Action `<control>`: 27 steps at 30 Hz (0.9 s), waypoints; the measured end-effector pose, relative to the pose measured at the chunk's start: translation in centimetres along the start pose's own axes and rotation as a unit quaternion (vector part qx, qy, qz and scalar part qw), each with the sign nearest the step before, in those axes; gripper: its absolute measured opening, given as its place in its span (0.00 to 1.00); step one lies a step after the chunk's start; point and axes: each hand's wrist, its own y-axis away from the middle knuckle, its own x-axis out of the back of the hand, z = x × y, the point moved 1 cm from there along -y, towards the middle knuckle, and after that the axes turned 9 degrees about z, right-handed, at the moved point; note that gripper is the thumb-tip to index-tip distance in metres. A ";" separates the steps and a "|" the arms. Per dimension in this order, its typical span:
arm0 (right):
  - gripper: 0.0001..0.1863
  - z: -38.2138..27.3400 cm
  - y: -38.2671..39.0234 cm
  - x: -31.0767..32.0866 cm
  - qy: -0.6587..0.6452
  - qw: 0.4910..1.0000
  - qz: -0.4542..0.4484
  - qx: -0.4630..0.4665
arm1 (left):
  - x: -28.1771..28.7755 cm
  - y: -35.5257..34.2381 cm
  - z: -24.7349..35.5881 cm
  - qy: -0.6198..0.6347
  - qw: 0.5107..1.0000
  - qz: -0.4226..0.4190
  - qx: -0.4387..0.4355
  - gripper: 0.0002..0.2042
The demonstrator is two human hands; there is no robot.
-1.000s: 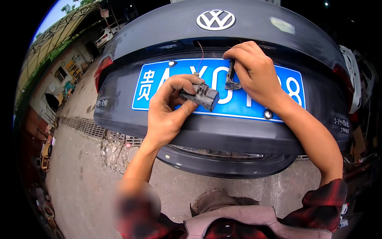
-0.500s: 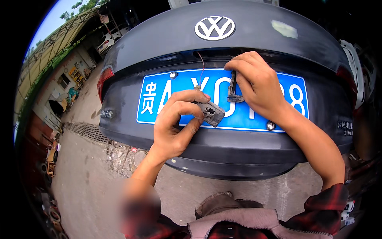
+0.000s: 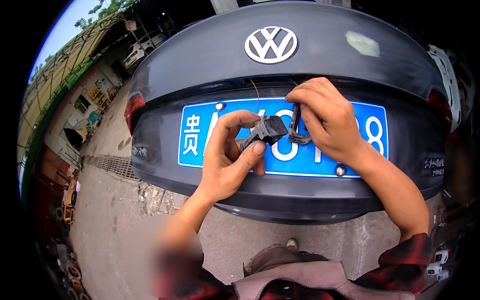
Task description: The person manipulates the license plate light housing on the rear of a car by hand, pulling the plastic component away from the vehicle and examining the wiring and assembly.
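Note:
Pinched between the thumb and fingers of my left hand (image 3: pixel 226 162) is a small, grimy black plastic housing (image 3: pixel 270 128), tilted in front of the blue licence plate (image 3: pixel 367 149). A thin wire (image 3: pixel 255 90) hangs from a slot (image 3: pixel 267 79) in the dark grey boot lid (image 3: pixel 325 50) down behind that housing; its lower end is hidden. My right hand (image 3: pixel 327 120) has its fingers curled round a narrow L-shaped black bracket (image 3: pixel 299 135), just right of the housing and below the slot.
A round silver badge (image 3: pixel 270 45) sits above the slot. Red tail lights (image 3: pixel 134 111) flank the lid. At left are a drain grating (image 3: pixel 111 166), a white car (image 3: pixel 134 55), shelving and clutter along a wall. My shoe (image 3: pixel 292 244) shows on the concrete floor (image 3: pixel 115 220).
My left hand has rotated the housing, showing another face and the thumb on its near side. Car and both hands sit lower in the picture; the right hand keeps its grip.

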 end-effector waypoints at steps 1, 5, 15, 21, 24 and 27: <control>0.07 0.0 -0.1 0.1 -0.002 1.000 -0.002 0.000 | -0.6 -0.1 0.5 0.046 0.996 0.017 0.081 0.19; 0.07 0.0 -0.2 0.0 -0.005 1.000 -0.003 0.001 | -1.6 -0.6 -0.1 0.052 0.991 0.022 0.119 0.23; 0.09 0.1 -0.1 0.0 0.005 1.000 -0.025 0.004 | -2.3 -0.2 -0.5 0.086 0.975 0.009 0.204 0.21; 0.09 0.0 -0.1 0.0 0.009 1.000 -0.025 0.009 | -1.7 -0.4 -1.5 0.303 0.902 0.015 0.307 0.20; 0.09 0.0 -0.1 0.0 0.007 1.000 -0.025 0.005 | -1.2 -0.2 -2.0 0.393 0.873 0.006 0.289 0.20; 0.09 0.1 -0.1 0.0 0.007 1.000 -0.023 0.006 | -0.8 0.0 -2.5 0.469 0.844 -0.008 0.261 0.19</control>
